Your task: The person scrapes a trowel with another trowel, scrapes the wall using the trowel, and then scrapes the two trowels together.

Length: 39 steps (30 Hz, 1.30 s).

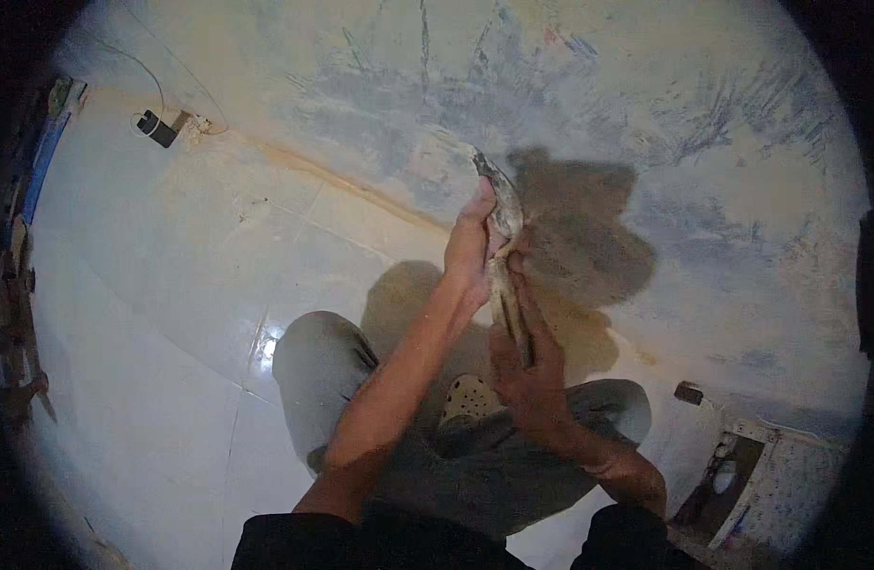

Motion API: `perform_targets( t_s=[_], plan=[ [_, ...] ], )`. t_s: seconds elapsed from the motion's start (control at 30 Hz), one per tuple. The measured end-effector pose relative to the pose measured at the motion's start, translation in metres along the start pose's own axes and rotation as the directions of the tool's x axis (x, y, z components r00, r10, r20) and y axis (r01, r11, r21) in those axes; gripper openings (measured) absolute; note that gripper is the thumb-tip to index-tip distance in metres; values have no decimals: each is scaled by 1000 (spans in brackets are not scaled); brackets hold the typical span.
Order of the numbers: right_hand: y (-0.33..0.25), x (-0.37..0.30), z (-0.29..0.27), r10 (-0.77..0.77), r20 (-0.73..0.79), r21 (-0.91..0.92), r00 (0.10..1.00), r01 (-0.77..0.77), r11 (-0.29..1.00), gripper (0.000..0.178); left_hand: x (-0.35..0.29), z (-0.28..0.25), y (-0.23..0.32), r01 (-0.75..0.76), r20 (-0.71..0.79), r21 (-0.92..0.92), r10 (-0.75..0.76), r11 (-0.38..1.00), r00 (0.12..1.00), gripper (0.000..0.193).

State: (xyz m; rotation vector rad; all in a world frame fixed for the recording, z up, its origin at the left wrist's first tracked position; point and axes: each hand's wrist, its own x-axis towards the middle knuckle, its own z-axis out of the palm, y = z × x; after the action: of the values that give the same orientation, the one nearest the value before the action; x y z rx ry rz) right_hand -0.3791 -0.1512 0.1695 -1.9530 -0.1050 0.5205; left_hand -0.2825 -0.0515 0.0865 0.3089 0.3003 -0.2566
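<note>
In front of a smeared wall, my two hands hold a long hand tool with a worn light-brown handle [502, 293] and a curved, grey, caked head [502, 201]; its exact kind is unclear. My left hand [469, 239] closes on the tool where the head meets the handle, its thumb lying along the head. Lower down, my right hand [530, 366] grips the handle, with fingers stretched along its right side. The head slants up and left, close to the wall; I cannot tell whether it touches.
The pale wall [741, 218] meets the shiny tiled floor [171, 313] along a brown slanting edge. A black device with a cable [158, 128] lies at upper left. A small black object [688, 391] and a whitish framed box [741, 475] are at lower right. My knees are bent below my hands.
</note>
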Motion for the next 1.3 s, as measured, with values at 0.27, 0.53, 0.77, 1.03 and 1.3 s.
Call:
perform_targets(
  t_s=[0.27,0.53,0.77,1.03,1.3],
  plan=[
    [6,5,8,-110,-24,-119,994,107,987,59,2,-5,10,11,-21,71,-10,997,1000,39],
    [6,2,7,-15,-51,-74,999,11,997,60,-2,6,14,41,-69,54,-38,998,997,37],
    [-7,5,10,7,-14,-19,1000,-7,1000,61,-5,4,19,11,-115,133,4,991,993,37],
    [-4,3,13,-282,-100,-157,954,265,951,58,-4,10,18,33,-115,85,-23,996,993,38],
    [-18,2,3,-38,-28,-4,999,38,999,59,-9,26,23,42,-163,-2,-42,999,986,45]
  ],
)
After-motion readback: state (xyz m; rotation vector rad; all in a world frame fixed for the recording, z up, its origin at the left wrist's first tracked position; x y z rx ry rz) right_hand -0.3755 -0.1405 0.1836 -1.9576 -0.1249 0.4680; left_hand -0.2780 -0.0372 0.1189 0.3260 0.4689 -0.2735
